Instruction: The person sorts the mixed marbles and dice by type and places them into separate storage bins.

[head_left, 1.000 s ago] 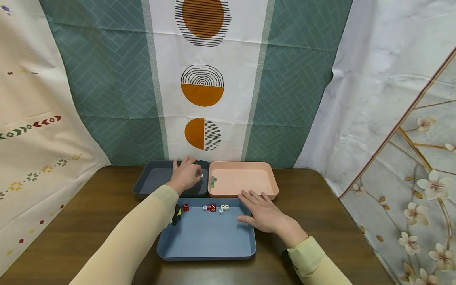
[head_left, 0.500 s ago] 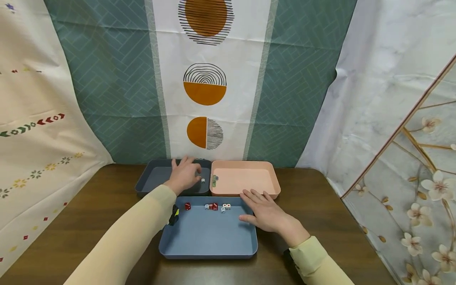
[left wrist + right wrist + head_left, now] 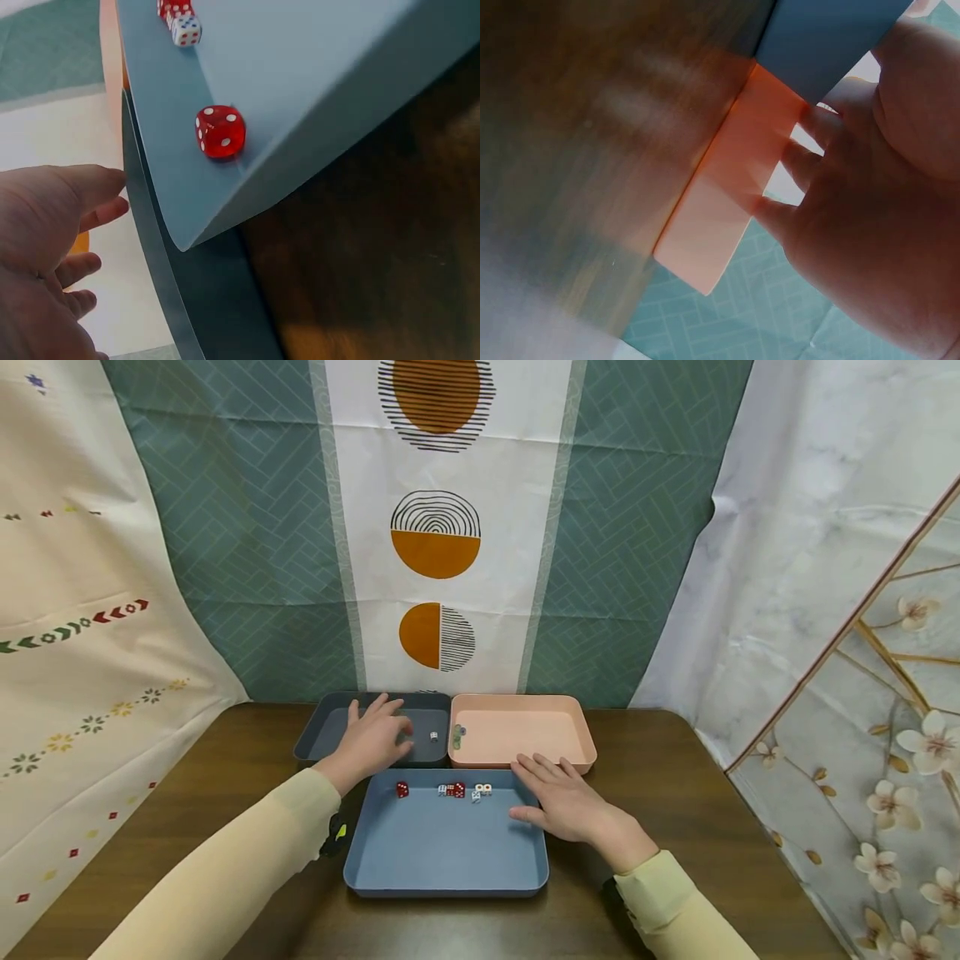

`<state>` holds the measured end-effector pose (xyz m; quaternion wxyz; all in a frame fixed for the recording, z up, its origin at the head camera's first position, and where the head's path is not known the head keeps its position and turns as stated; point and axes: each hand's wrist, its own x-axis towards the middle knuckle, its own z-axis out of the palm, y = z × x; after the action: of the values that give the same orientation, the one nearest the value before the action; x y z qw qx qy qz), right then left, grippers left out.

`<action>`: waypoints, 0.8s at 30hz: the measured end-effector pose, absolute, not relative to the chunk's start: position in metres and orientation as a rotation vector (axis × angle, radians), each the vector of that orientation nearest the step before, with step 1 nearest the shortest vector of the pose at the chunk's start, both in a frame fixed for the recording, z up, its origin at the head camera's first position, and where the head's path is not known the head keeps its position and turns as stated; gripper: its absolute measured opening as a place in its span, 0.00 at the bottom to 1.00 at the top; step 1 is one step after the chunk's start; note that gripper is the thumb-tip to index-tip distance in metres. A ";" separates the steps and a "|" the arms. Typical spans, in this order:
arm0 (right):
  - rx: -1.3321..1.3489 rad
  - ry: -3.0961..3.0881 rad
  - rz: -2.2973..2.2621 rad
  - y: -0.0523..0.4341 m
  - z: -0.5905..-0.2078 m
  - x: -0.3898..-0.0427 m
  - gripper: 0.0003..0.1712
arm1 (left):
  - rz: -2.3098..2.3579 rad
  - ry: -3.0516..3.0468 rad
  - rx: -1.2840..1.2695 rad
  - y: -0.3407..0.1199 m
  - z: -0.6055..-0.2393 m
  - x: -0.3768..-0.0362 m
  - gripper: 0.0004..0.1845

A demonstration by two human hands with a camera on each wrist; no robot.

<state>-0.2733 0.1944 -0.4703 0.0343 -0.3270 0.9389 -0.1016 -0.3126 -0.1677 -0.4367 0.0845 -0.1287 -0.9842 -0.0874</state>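
Observation:
My left hand (image 3: pixel 372 739) hovers with straight, spread fingers over the dark grey tray (image 3: pixel 322 739) and holds nothing. A small white die (image 3: pixel 433 736) lies in that tray just right of the fingertips. My right hand (image 3: pixel 561 800) lies flat on the right rim of the blue tray (image 3: pixel 446 852), fingers straight. Along the blue tray's far wall sit a red die (image 3: pixel 402 788), a red and white cluster (image 3: pixel 452 790) and white dice (image 3: pixel 483 790). The left wrist view shows the red die (image 3: pixel 220 131) and my left hand (image 3: pixel 45 247) with nothing in it.
A pink tray (image 3: pixel 525 735) stands beside the dark one, with small green pieces (image 3: pixel 457 737) at its left end; its side wall (image 3: pixel 720 202) shows in the right wrist view. All three trays sit on a brown wooden table (image 3: pixel 697 810). Patterned cloths hang behind and at both sides.
My left hand has drawn back and left from the white die, which now lies free in the dark tray; its fingers have straightened. The right hand has stayed put.

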 end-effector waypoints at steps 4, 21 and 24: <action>-1.022 2.877 -0.347 0.196 -0.471 -0.274 0.49 | -0.254 -2.911 -0.430 -0.169 -0.436 -0.301 0.13; -1.047 2.899 -0.317 0.199 -0.482 -0.280 0.51 | -0.277 -2.859 -0.517 -0.174 -0.442 -0.265 0.16; -1.052 2.882 -0.356 0.198 -0.476 -0.276 0.51 | -0.277 -2.852 -0.521 -0.174 -0.446 -0.260 0.15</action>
<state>-0.2762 0.1978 -0.4755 0.0266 -0.3405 0.9328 -0.1151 -0.2596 -0.1744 -0.4457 0.1142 -0.1777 -0.9729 -0.0944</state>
